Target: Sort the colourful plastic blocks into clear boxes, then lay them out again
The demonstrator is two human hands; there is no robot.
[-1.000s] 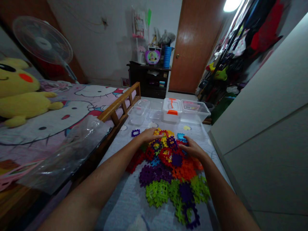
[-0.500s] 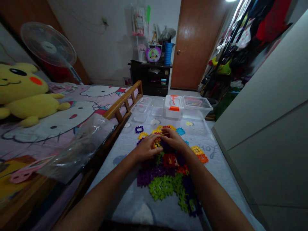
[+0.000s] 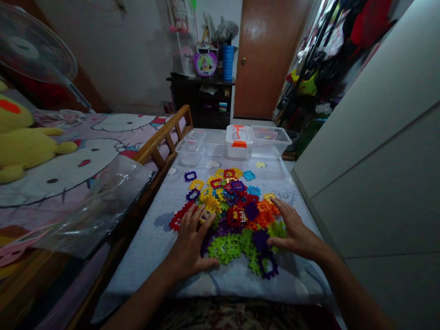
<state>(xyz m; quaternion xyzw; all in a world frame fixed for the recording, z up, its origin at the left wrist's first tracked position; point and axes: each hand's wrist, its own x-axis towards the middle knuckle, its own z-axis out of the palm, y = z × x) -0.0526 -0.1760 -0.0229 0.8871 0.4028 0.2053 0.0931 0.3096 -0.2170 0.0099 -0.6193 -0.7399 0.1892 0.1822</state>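
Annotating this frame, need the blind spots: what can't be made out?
Head view only.
The tiles beneath the spread left hand and right hand: hidden by the palms.
The clear boxes at the far end: contents too small and dim.
The yellow plush toy and the fan: cut off by the left edge.

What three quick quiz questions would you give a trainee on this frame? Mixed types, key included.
1. True or false: the left hand holds a tile up in the air.
2. Where does the box with the orange latch stand? A: at the far end of the table. B: on the bed. C: under a hand.
3. Fill in: the right hand lies open at the ___ edge of the tile pile.
Key: 1 false, it lies flat with fingers spread at the pile's edge; 2 A; 3 right.
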